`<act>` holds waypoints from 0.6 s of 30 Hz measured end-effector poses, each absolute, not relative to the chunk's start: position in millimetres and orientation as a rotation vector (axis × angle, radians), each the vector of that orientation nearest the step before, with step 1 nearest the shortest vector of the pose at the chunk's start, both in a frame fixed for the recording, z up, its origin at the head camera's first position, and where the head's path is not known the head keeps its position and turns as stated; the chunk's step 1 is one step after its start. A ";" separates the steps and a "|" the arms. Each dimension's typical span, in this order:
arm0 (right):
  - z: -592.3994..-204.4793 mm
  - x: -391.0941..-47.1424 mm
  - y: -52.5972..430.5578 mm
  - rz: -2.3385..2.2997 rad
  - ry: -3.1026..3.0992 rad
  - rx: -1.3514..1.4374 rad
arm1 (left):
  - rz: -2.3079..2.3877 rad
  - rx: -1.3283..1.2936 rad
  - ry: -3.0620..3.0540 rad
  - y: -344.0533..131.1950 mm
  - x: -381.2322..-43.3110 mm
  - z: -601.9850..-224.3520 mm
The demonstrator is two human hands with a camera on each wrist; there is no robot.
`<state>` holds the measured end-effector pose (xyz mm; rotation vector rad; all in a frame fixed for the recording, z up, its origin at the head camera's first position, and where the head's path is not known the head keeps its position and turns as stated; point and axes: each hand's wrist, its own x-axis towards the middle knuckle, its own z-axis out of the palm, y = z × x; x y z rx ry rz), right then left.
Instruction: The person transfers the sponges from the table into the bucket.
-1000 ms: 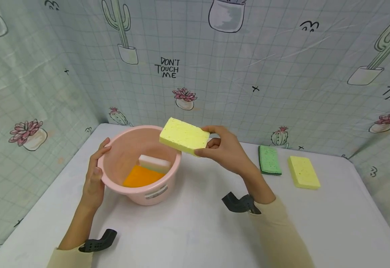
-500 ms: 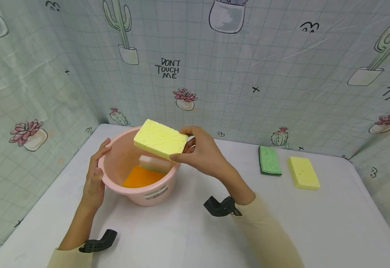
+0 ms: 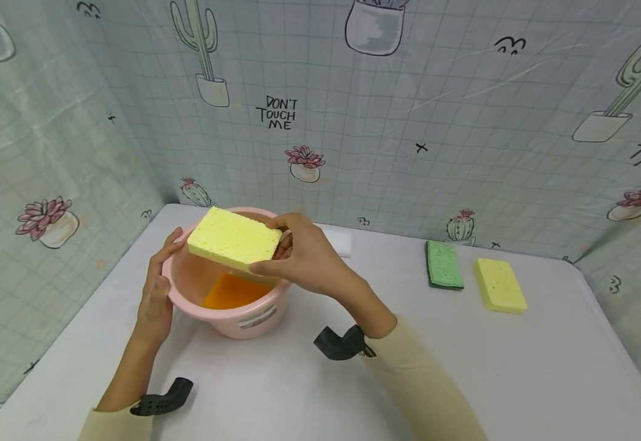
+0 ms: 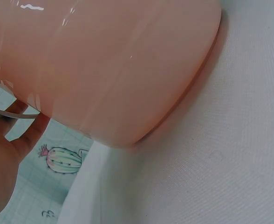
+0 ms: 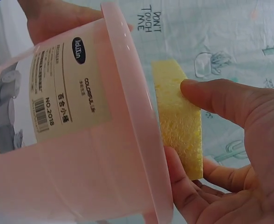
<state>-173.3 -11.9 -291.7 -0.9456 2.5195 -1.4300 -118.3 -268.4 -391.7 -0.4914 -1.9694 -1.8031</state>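
A pink bucket (image 3: 204, 312) stands on the table's left side. My left hand (image 3: 155, 303) grips its rim from the left, with fingertips over the edge. In my right hand (image 3: 311, 257) a yellow sponge (image 3: 232, 236) is pinched between thumb and fingers, tilted above the bucket's mouth. The right wrist view has this sponge (image 5: 179, 116) just past the bucket's rim (image 5: 132, 93). Down inside the bucket lies a flat orange piece (image 3: 234, 291). The held sponge covers much of the rest of the interior.
A green sponge (image 3: 444, 264) and a second yellow sponge (image 3: 499, 285) lie side by side at the table's back right. Behind my right hand a white object (image 3: 338, 242) partly shows. A patterned curtain (image 3: 375, 122) closes off the back and sides.
My right hand has carried the yellow sponge leftward and slightly down, from the bucket's right edge to over its mouth. A white block inside is now hidden. My left hand stays put.
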 end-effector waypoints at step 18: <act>-284.4 -184.6 -21.1 -1.155 2.514 -1.146 | -1.776 -0.452 -2.001 -269.6 -117.3 -390.8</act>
